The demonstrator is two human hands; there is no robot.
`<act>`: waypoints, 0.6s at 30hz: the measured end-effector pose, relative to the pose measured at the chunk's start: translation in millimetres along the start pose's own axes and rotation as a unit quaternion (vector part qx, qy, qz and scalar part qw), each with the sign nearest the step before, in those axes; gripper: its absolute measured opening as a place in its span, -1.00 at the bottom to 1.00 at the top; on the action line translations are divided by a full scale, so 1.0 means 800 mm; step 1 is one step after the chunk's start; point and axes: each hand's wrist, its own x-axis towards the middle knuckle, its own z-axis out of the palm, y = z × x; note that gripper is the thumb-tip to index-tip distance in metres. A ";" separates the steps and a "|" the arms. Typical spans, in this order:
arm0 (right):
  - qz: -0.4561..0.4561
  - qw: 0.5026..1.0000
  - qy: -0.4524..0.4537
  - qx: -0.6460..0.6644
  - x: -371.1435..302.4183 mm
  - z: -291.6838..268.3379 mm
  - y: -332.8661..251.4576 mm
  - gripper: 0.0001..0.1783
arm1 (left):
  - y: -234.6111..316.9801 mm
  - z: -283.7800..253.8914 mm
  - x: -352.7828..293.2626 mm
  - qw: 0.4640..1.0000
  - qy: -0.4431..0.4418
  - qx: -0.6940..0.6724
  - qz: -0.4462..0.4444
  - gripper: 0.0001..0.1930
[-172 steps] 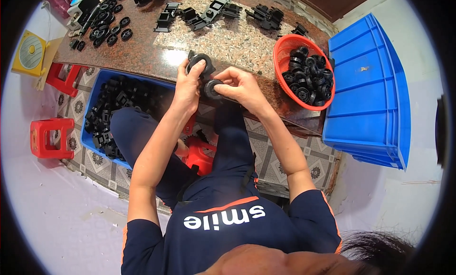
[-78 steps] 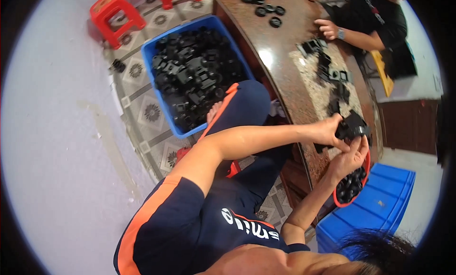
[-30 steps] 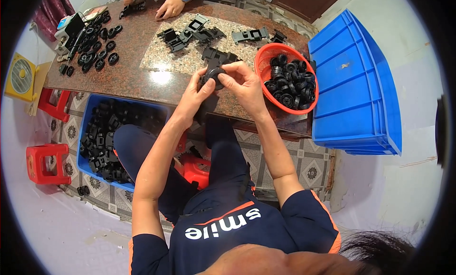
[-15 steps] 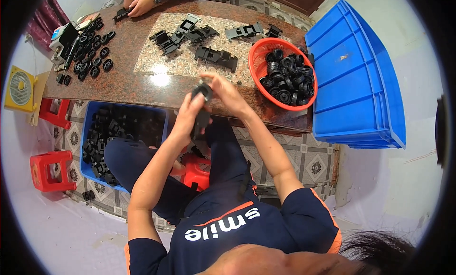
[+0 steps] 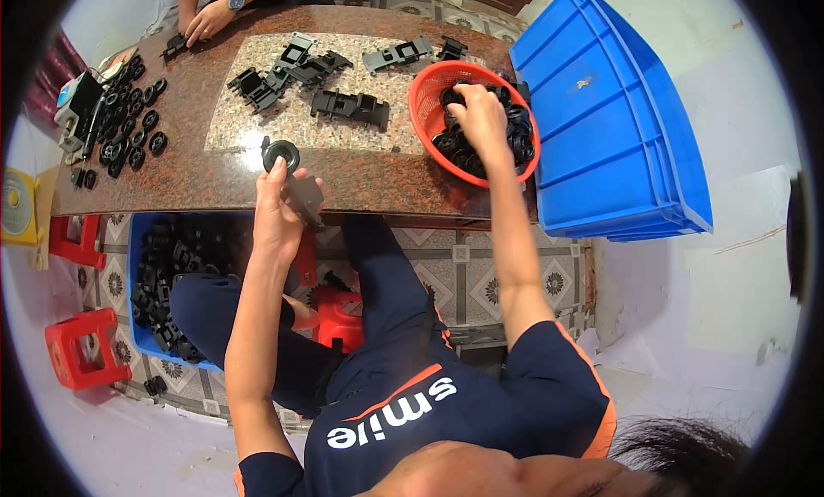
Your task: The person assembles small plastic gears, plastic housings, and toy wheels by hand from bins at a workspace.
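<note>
My left hand point(image 5: 276, 207) is closed around a dark plastic chassis part point(image 5: 302, 198), raised near the front edge of the table. A black wheel point(image 5: 292, 156) shows at its upper end, just beyond my fingertips. My right hand point(image 5: 481, 119) reaches into a red plastic basket point(image 5: 422, 139) at the table's right side. Its thumb and fingers are bent and apart over the black wheels point(image 5: 463, 160) heaped inside. The fingertips lie among the wheels, and I see nothing held between them.
Several dark chassis parts point(image 5: 349, 109) lie on the speckled panel of the table point(image 5: 360, 175). Loose black wheels point(image 5: 136, 124) cover its left end. Across the table are a co-worker's hands point(image 5: 209, 21). Blue crates point(image 5: 614, 124) stand at right; a blue bin point(image 5: 137, 282) and red stools point(image 5: 90, 347) are below.
My right hand has left the part and moved right into the basket. My left hand has shifted left, still holding the chassis part. The whole view has shifted slightly.
</note>
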 end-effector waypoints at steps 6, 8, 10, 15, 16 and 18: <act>0.049 0.983 -0.154 -0.087 0.074 0.080 0.079 -0.59 | 0.001 0.016 0.000 0.999 0.010 0.047 0.017 -0.49; -0.030 0.982 -0.176 -0.067 0.078 0.092 0.088 -0.60 | -0.001 0.015 0.005 1.000 -0.022 0.016 -0.004 -0.49; -0.073 0.989 -0.124 -0.044 0.073 0.092 0.083 -0.61 | -0.004 -0.001 0.017 0.999 -0.028 -0.003 -0.018 -0.50; -0.067 0.993 -0.071 -0.066 0.069 0.090 0.080 -0.67 | 0.003 0.012 0.008 1.000 0.008 0.006 0.026 -0.46; -0.068 0.996 -0.023 -0.055 0.065 0.080 0.066 -0.70 | 0.008 0.013 0.004 1.000 0.017 0.007 0.023 -0.41; -0.100 0.988 0.054 0.108 0.042 0.032 0.002 -0.75 | 0.012 0.012 0.001 0.999 0.020 0.009 0.026 -0.39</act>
